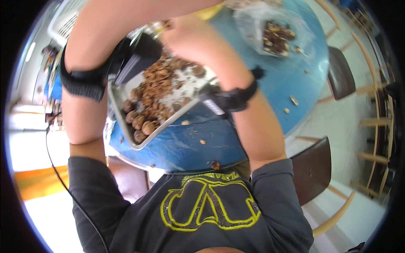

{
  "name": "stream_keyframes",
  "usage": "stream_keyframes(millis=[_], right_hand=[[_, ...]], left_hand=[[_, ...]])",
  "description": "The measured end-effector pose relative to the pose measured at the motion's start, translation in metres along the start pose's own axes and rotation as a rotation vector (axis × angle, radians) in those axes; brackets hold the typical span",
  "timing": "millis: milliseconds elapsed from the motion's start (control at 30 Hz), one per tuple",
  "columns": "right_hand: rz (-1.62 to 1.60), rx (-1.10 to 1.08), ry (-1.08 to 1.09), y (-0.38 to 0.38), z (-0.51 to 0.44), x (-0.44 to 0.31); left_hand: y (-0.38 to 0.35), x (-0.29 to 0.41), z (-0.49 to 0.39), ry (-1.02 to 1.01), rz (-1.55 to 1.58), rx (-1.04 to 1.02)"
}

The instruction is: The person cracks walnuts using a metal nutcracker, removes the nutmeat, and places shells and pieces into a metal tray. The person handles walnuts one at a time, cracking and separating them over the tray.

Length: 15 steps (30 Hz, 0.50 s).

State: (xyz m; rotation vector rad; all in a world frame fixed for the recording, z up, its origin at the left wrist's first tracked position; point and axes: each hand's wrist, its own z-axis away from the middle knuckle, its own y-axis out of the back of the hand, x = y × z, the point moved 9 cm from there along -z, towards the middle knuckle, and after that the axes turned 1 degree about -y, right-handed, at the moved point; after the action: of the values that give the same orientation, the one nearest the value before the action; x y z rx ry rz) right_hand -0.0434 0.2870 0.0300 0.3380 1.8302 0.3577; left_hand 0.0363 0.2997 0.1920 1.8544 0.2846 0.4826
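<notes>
My left hand (133, 19) is large and blurred across the top of the view; its fingers cannot be made out. Below it, my right hand (190, 38) reaches up and left over the metal tray, its fingers partly hidden. Beside those fingers is a blurred, shiny object with yellow on it (156, 27); whether I grip it cannot be told. The metal tray (164, 128) lies tilted in view on the blue-covered table (215, 131). Whole walnuts (138, 121) sit in its near left corner, and broken brown shell pieces (158, 79) spread through its middle.
A clear plastic bag (250, 28) with dark and pale nut pieces (277, 38) lies at the upper right. Loose bits (294, 100) dot the table. Brown chairs (311, 170) stand at the right. A white slatted basket (68, 25) is at the upper left. A black cable hangs at the left.
</notes>
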Motion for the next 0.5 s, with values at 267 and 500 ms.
stream_keyframes(millis=[267, 500], right_hand=[[-0.195, 0.112, 0.078, 0.026, -0.005, -0.001], [-0.275, 0.182, 0.014, 0.037, 0.005, -0.020]], left_hand=[[-0.035, -0.111, 0.210, 0.453, 0.154, 0.014], [-0.107, -0.097, 0.287, 0.402, 0.206, -0.136]])
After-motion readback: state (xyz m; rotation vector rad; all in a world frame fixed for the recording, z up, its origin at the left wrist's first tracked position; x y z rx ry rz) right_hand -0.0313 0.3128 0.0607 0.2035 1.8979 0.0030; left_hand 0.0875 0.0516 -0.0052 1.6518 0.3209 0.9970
